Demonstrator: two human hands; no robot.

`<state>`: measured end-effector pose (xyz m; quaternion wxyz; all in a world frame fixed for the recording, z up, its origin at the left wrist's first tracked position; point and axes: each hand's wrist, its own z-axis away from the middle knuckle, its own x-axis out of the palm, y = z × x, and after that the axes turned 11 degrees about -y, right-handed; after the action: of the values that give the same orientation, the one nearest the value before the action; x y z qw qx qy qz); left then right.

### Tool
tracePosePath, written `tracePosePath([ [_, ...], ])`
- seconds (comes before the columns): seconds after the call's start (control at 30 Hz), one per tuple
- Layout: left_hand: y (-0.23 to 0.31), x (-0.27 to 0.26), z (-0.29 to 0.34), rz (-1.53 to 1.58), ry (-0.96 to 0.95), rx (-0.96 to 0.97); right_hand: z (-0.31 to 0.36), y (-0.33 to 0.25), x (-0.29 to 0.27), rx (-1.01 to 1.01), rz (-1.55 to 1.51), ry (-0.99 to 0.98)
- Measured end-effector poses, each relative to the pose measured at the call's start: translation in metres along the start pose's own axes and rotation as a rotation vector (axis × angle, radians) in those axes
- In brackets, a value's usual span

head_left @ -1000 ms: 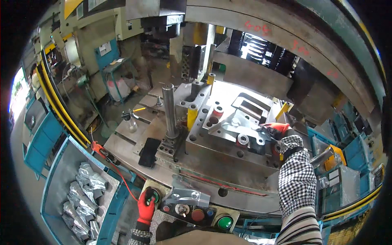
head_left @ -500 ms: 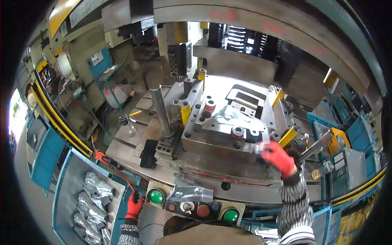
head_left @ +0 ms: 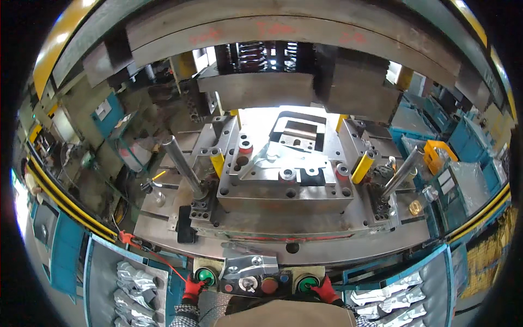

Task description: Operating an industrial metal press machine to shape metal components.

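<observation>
My left hand (head_left: 194, 287), in a red glove, reaches onto the left green push button (head_left: 206, 276) of the control panel, fingers stretched. On the panel's other side my right hand (head_left: 325, 290), also red-gloved, has its fingers extended over the right green push button (head_left: 308, 283). Neither hand visibly holds anything. Between them a bent metal bracket (head_left: 251, 265) lies along the panel's back, behind a red button (head_left: 269, 285) and a selector switch (head_left: 248, 284). Farther off, a shiny flat sheet-metal part (head_left: 286, 158) rests on the lower die (head_left: 256, 204).
The press's upper block (head_left: 256, 90) hangs above the die. Steel guide posts (head_left: 182, 166) and yellow posts (head_left: 362, 167) stand around it. Blue bins with formed metal parts (head_left: 133, 294) (head_left: 395, 297) flank me. A red cord (head_left: 158, 259) runs toward the panel's left end.
My right hand has drawn back from the die's front right corner to the right green button. My left hand has moved up onto the left button. The view has turned right.
</observation>
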<state>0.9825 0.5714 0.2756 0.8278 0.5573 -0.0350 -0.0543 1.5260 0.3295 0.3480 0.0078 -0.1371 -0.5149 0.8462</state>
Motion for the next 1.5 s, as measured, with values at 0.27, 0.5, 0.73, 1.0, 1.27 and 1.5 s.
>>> tracePosePath([
  [0.27, 0.008, 0.005, -0.006, -0.086, -0.083, -0.042, -0.006, 0.043, 0.002, -0.099, 0.09, 0.143],
  [0.5, -0.002, 0.0, -0.003, 0.07, -0.052, 0.048, -0.012, 0.045, 0.003, -0.048, 0.127, 0.156],
  [0.73, 0.025, 0.009, 0.017, 0.006, -0.055, -0.02, -0.024, 0.076, 0.007, -0.119, 0.137, 0.181],
  [1.0, 0.02, 0.008, 0.012, -0.057, -0.041, 0.016, -0.02, 0.065, 0.004, -0.164, 0.003, 0.12],
  [1.27, 0.051, -0.013, -0.012, -0.632, -0.327, -0.17, -0.01, 0.05, -0.001, -0.321, -0.141, 0.125],
  [1.5, 0.276, 0.102, -0.041, -0.539, -0.374, 0.455, -0.025, 0.102, -0.018, -0.278, -0.191, 0.044],
])
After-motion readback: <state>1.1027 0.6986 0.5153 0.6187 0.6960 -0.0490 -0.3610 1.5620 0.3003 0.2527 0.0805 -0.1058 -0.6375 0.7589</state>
